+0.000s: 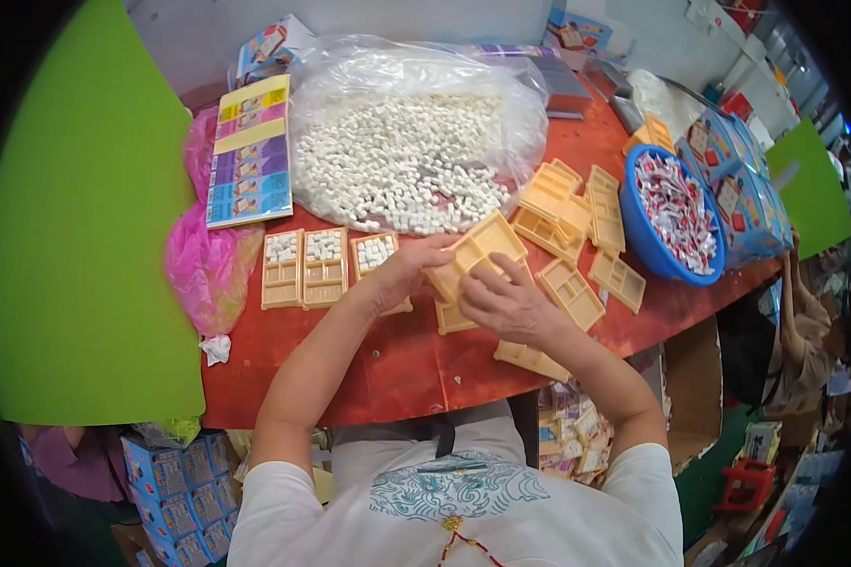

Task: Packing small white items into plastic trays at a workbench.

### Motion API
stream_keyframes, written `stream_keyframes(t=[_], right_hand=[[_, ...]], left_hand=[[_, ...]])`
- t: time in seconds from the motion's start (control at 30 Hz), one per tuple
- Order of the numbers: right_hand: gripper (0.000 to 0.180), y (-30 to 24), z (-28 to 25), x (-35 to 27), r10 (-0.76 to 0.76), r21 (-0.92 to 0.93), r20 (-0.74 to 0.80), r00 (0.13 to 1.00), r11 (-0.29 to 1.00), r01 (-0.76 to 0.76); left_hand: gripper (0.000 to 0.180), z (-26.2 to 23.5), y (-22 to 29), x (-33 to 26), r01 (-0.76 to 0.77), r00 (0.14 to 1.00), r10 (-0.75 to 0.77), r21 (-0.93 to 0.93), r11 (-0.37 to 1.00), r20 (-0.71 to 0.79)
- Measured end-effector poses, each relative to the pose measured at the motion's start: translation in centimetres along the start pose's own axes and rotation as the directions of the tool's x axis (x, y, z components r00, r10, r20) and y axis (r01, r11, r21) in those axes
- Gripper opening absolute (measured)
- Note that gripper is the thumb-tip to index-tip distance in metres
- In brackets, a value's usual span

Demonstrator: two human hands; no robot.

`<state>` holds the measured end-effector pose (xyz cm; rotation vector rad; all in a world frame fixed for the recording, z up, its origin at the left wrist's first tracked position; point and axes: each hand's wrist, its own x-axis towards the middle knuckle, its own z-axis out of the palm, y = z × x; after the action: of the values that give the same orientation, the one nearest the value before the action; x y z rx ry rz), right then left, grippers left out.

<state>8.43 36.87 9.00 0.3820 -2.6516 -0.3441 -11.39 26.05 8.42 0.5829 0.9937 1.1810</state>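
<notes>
Red table [397, 369], green boards beside it, both hands [463, 279] gripping yellow tray [477, 248]

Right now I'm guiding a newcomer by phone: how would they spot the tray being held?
Start at the big clear bag of small white pieces on the red table. Just in front of it, the left hand and right hand meet on one yellow compartment tray. Unlike the three filled trays lying flat to its left, it is lifted, tilted and looks empty.

Red table [397, 364] carried clear bag of white pieces [411, 156], yellow trays [304, 269], blue bowl of wrapped sweets [676, 217], pink bag [208, 265], printed cards [249, 151].
</notes>
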Motion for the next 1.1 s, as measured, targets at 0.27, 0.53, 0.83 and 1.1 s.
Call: stream_keyframes(t=[0.27, 0.53, 0.83, 1.1], right_hand=[[0.033, 5.1, 7.7, 8.1, 0.424, 0.683, -0.046, 0.904, 0.674, -0.282], [0.045, 10.6, 20.6, 16.1, 0.478, 0.269, 0.149, 0.866, 0.823, -0.501], [0.018, 14.0, 22.4, 18.9, 0.619, 0.623, 0.351, 0.703, 0.406, -0.669], [0.024, 11.2, 18.8, 19.1, 0.48, 0.745, 0.274, 0.833, 0.442, -0.5]], left_hand=[[0.038, -7.9, -0.1, -0.8, -0.306, 0.843, 0.294, 0.048, 0.951, -0.452], [0.042, -12.4, 0.3, -4.1, -0.364, 0.7, 0.331, 0.082, 0.928, -0.633], [0.047, -13.5, 0.5, -1.5, -0.33, 0.707, 0.292, 0.065, 0.942, -0.644], [0.046, -12.6, 0.8, 1.0, -0.425, 0.753, 0.286, -0.105, 0.899, -0.592]])
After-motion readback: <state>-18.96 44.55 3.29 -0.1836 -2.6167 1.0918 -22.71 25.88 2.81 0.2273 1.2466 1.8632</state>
